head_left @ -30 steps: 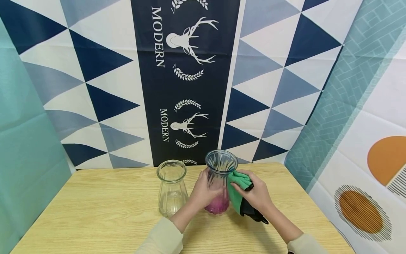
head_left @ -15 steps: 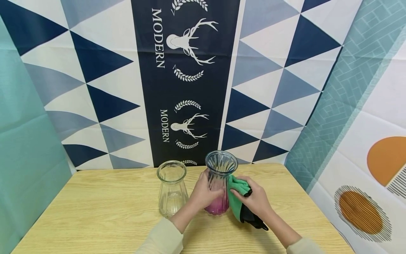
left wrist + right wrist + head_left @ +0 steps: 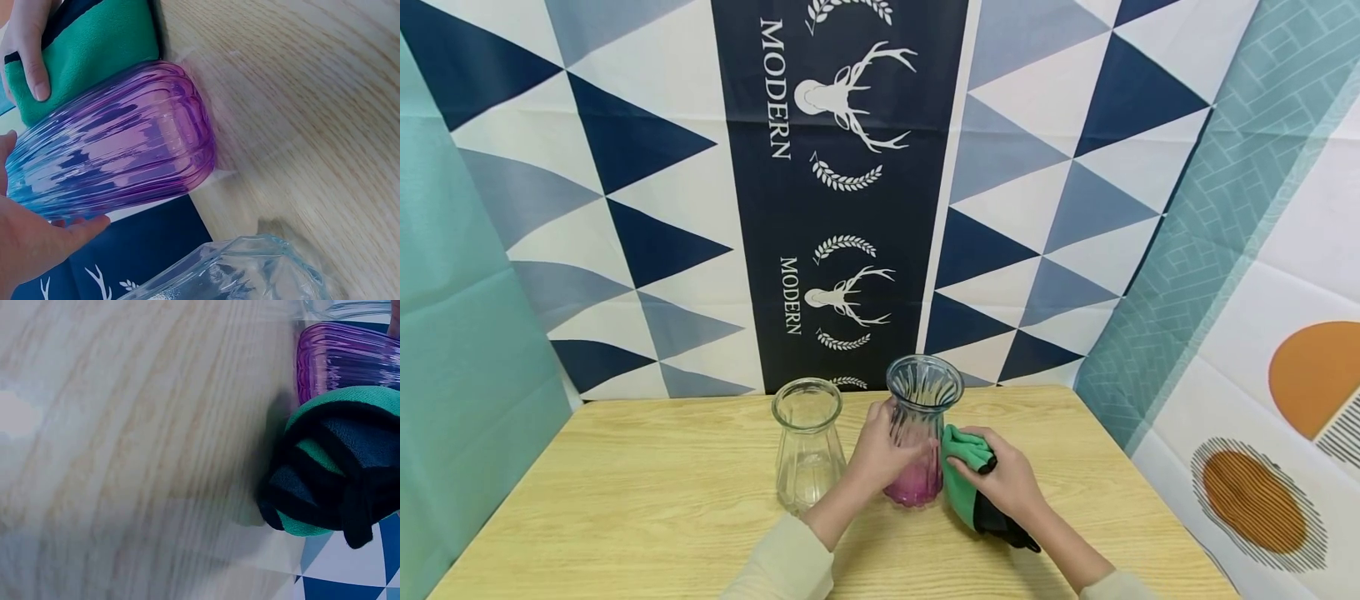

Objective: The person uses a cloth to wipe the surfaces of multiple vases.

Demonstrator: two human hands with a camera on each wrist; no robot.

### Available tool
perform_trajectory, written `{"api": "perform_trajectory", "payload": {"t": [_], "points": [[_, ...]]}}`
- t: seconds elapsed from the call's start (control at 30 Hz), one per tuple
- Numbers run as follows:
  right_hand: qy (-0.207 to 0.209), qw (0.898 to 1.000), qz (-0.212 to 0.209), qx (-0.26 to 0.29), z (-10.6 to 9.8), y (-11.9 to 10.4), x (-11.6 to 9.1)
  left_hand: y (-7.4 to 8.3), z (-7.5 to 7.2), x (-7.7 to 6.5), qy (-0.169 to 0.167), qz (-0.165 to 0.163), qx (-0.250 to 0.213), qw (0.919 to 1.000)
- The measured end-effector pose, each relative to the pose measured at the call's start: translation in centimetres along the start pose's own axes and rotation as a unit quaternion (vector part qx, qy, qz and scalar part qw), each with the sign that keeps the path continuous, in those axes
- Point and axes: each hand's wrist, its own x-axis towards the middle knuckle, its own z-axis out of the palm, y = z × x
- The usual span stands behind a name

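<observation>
A ribbed glass vase (image 3: 917,483), blue at its flared rim and pink-purple at the base, stands upright on the table. My left hand (image 3: 880,454) holds it round the middle from the left, with the thumb across its near side. On the vase's right side, my right hand (image 3: 1003,475) grips a bunched green cloth (image 3: 958,492) with black edging. In the left wrist view the cloth (image 3: 103,53) lies against the vase's wall (image 3: 125,144). The right wrist view shows the cloth's dark folded underside (image 3: 337,469) close to the purple base (image 3: 331,359).
A clear faceted glass vase (image 3: 808,471) stands upright just left of the coloured one, near my left forearm. The wooden table (image 3: 625,500) reaches back to a patterned cloth backdrop (image 3: 842,208), with hanging cloths at both sides.
My right hand and the green cloth have slid a little downward along the vase's right side. The left hand and both vases look unmoved.
</observation>
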Motion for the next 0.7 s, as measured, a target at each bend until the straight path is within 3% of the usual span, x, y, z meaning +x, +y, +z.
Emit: {"api": "perform_trajectory", "payload": {"t": [0.4,0.7], "points": [[0.042,0.998,-0.038,0.023,-1.0,-1.4,2.0,-0.1,0.1,0.2,0.008,0.007,0.002,0.9999],[0.042,0.998,-0.036,0.025,-1.3,-1.7,2.0,0.0,0.0,0.1,0.0,0.006,0.0,1.0]]}}
